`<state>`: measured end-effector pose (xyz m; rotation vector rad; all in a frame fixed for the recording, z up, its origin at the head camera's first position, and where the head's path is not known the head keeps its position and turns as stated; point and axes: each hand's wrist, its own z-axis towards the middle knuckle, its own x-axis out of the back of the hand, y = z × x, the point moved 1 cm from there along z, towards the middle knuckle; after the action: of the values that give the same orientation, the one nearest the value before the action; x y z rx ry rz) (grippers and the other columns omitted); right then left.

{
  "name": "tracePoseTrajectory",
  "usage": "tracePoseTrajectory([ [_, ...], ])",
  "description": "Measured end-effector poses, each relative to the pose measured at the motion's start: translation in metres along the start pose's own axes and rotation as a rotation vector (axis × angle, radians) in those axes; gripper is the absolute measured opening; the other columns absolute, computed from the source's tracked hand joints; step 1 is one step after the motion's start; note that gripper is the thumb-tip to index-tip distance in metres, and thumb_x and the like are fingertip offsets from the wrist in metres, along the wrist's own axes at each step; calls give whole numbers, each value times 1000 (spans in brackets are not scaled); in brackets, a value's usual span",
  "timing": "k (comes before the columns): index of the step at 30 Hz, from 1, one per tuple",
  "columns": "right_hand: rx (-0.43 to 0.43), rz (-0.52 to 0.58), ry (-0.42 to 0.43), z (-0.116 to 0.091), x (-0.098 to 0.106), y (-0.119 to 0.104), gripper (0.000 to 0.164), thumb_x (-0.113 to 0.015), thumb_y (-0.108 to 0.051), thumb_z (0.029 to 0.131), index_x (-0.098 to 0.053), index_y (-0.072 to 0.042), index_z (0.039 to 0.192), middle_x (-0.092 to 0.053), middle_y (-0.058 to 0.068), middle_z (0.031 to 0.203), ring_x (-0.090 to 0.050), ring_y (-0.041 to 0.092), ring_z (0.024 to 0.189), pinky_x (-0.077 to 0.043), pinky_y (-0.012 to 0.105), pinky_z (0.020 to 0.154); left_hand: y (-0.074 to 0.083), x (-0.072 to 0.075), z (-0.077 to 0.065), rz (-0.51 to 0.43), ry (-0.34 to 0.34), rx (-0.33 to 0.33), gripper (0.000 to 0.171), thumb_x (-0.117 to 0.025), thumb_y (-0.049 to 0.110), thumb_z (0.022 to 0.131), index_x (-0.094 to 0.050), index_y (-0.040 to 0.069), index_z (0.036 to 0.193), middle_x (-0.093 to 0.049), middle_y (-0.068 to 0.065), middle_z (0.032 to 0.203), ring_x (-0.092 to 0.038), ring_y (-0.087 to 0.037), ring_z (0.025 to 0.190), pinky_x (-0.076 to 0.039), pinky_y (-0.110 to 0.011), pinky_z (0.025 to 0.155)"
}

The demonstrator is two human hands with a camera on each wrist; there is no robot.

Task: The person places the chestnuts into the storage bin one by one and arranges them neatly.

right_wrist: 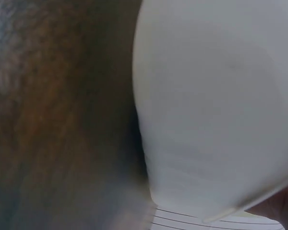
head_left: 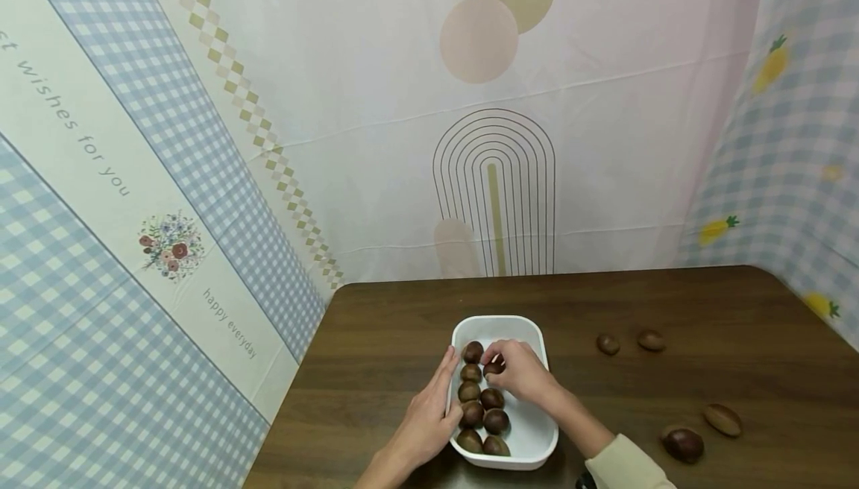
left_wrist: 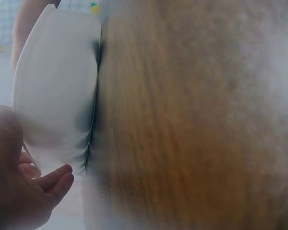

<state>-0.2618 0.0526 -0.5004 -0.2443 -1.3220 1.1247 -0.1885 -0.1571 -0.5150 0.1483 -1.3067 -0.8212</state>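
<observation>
In the head view a white rectangular dish (head_left: pixel 530 429) stands on the table with brown chestnuts (head_left: pixel 496 421) in two columns along its left half. My right hand (head_left: pixel 520 373) reaches in over its right rim, thumb and fingertips pinching a chestnut (head_left: pixel 494 367) at the top of the second column. At the dish's left side, my left hand (head_left: pixel 426 414) holds the wall, thumb over the rim and fingers along the outside. The left wrist view shows this hand (left_wrist: pixel 19 177) against the dish's outer wall (left_wrist: pixel 57 81). The right wrist view is mostly filled by the dish's outside (right_wrist: pixel 206 105).
On the dark wooden table (head_left: pixel 396 325), right of the dish, lie two loose chestnuts (head_left: pixel 608 344) farther back. Nearer the front right are a dark chestnut (head_left: pixel 683 445) and a longer brown one (head_left: pixel 722 420). Patterned cloth (head_left: pixel 376 176) hangs behind and at both sides.
</observation>
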Motion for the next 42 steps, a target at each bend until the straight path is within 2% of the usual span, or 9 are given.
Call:
tracePoseTrajectory([
  [7, -29, 4, -11, -1, -6, 3, 19, -82, 7, 77, -75, -4, 91, -74, 3, 88, -70, 17, 74, -54, 25, 67, -1, 0, 0, -2, 10, -5, 77, -58, 6, 91, -35, 4, 165, -29, -9, 174, -50, -30, 145, -49, -52, 108],
  [16, -24, 16, -57, -2, -7, 3, 17, -81, 6, 81, -74, -4, 92, -74, 3, 88, -68, 13, 74, -54, 25, 66, 0, 0, 0, 5, 9, 1, 77, -58, 6, 91, -35, 3, 165, -30, -10, 173, -51, -31, 144, -49, -52, 109],
  [21, -27, 16, -64, -3, -6, 2, 18, -81, 6, 81, -74, -3, 95, -73, 4, 90, -69, 15, 76, -55, 27, 68, 1, 0, -1, 1, 5, 5, 76, -58, 6, 92, -35, 3, 164, -30, -11, 173, -52, -31, 143, -49, -52, 108],
  [32, -34, 1, -18, -6, 2, -6, 19, -79, 4, 83, -75, -4, 100, -75, 9, 98, -71, 22, 83, -58, 31, 74, 0, 0, -1, 2, 11, 1, 79, -59, 6, 91, -34, 6, 166, -30, -10, 174, -53, -31, 143, -50, -52, 107],
  [42, -19, 12, 124, -9, 34, -9, 20, -74, 6, 91, -75, -1, 109, -75, 11, 105, -71, 27, 92, -61, 47, 79, -1, -1, 0, -1, 6, 3, 78, -58, 7, 92, -33, 7, 166, -29, -10, 174, -50, -31, 145, -48, -52, 109],
])
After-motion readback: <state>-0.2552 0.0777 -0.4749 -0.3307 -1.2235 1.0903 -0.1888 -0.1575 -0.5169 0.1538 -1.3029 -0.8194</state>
